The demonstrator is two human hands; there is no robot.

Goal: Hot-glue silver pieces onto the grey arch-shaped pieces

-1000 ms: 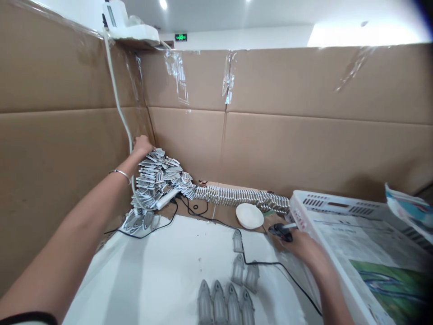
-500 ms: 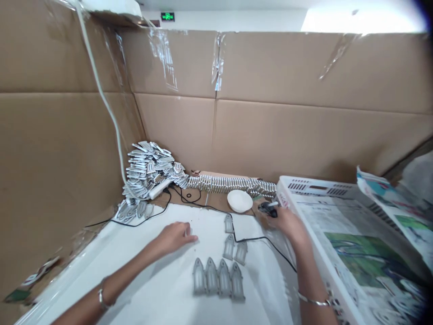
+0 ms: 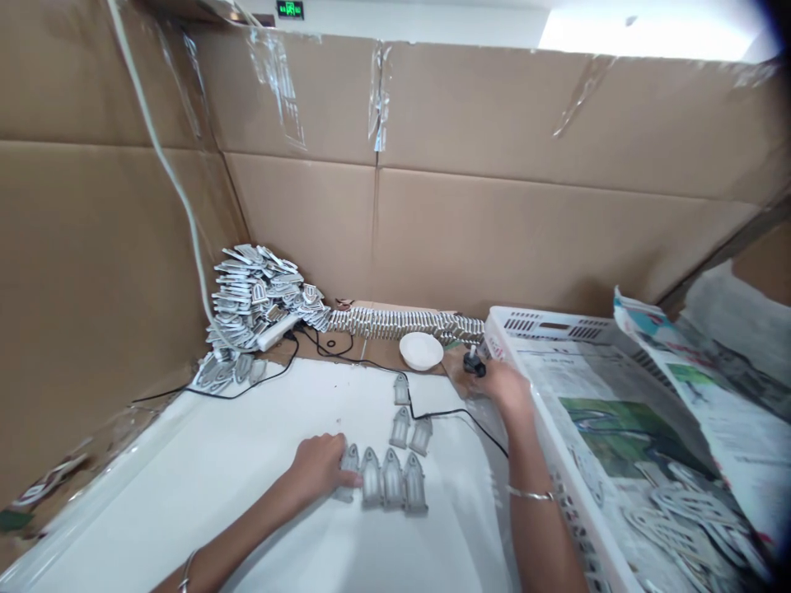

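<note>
My left hand rests its fingers on the leftmost grey arched piece. That piece belongs to a row of several pointed grey pieces lying side by side on a white sheet. Three more such pieces lie just above the row. My right hand is at the far edge of the sheet, its fingers around a small black corded tool, possibly a glue gun. A black cable runs from there across the sheet.
A heap of grey-and-white pieces leans in the cardboard corner, with a long leaning line of them beside a white bowl. A white crate lined with newspaper stands on the right, holding more pieces.
My left hand has come from the heap, across the sheet, and onto the row's left end. My right hand stays by the black tool. The whole view has tilted upward.
</note>
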